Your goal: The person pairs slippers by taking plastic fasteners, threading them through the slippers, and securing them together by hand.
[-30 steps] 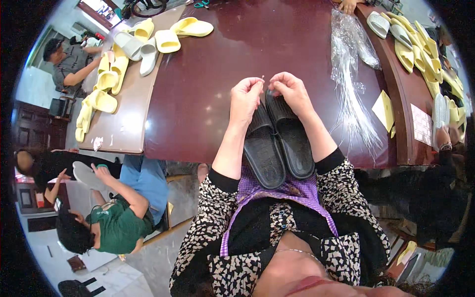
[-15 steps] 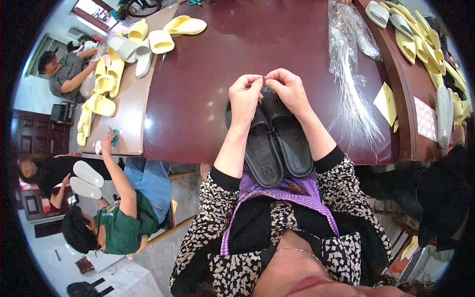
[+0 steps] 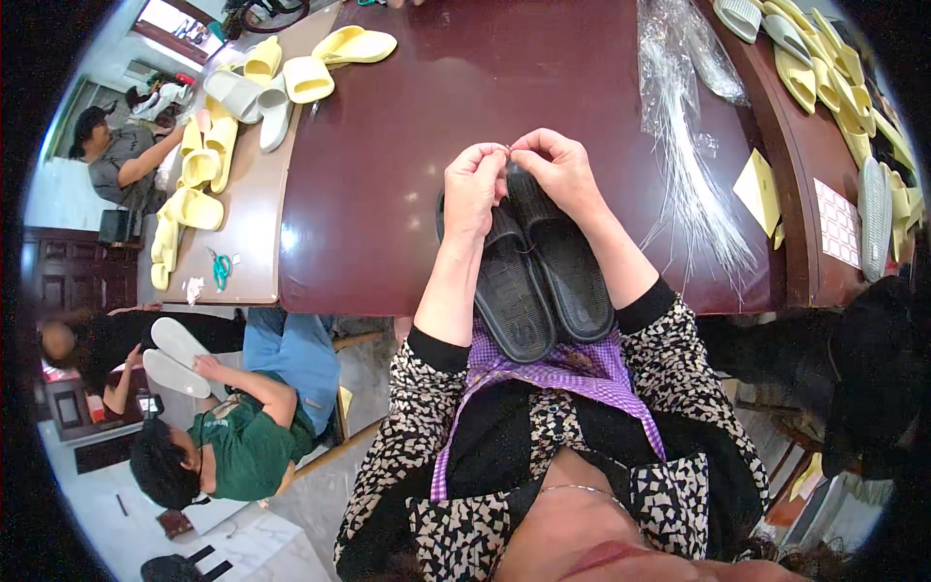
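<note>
A pair of black slippers (image 3: 538,276) lies sole-side up, side by side, at the near edge of the dark red table (image 3: 388,165), heels over my lap. My left hand (image 3: 472,189) and my right hand (image 3: 556,172) meet at the toe end of the slippers, fingers pinched together on something very small and thin that I cannot make out. The right hand's palm rests over the right slipper's toe.
A bundle of clear plastic strands (image 3: 684,145) lies to the right. Yellow slippers (image 3: 824,68) line the far right; more yellow and grey slippers (image 3: 281,78) cover the left table. Green scissors (image 3: 221,267) lie there. Other people work at the left (image 3: 242,436).
My hands stay pinched at the slippers' toes. The person at lower left has lowered a raised arm and now holds a pale slipper.
</note>
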Demonstrator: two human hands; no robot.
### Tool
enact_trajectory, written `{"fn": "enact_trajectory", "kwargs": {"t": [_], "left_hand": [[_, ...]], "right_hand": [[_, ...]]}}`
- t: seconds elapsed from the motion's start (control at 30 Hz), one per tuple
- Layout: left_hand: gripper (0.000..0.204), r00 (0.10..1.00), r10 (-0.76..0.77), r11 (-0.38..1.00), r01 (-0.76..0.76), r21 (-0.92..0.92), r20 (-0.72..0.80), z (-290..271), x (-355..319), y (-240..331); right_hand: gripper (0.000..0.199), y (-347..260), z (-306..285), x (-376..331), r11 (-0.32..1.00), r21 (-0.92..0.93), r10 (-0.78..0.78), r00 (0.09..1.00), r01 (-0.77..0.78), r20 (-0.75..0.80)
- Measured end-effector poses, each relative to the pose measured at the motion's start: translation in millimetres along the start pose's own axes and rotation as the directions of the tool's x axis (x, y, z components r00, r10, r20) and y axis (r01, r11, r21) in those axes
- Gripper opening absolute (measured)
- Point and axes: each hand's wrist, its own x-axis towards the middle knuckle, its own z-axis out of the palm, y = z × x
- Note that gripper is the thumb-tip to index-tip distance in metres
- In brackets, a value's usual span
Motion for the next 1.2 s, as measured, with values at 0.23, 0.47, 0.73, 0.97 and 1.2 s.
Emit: {"fn": "enact_trajectory", "kwargs": {"t": [0.23,0.47,0.73,0.97,1.2], "left_hand": [[0.009,0.998,-0.055,0.997,0.058,-0.058,0.043,-5,4,-2],[0.009,0.998,-0.052,0.998,0.053,-0.034,0.026,-5,4,-2],[0.009,0.999,-0.033,0.999,0.032,0.034,0.011,-5,5,-4],[0.007,0.998,-0.056,0.998,0.056,0.004,0.035,-9,3,-5],[0.005,0.993,-0.103,0.992,0.106,-0.061,0.051,-14,7,-2]], "right_hand": [[0.010,0,0,-2,0.998,-0.064,-0.018,1.000,0.019,0.009],[0.008,-1,2,-2,0.987,-0.152,-0.046,0.999,0.044,-0.011],[0.008,3,2,-2,0.982,-0.175,-0.077,0.997,0.074,-0.010],[0.015,2,2,-4,0.998,-0.042,-0.052,0.999,0.051,-0.016],[0.020,3,4,1,0.995,0.077,-0.067,0.995,0.061,0.076]]}}
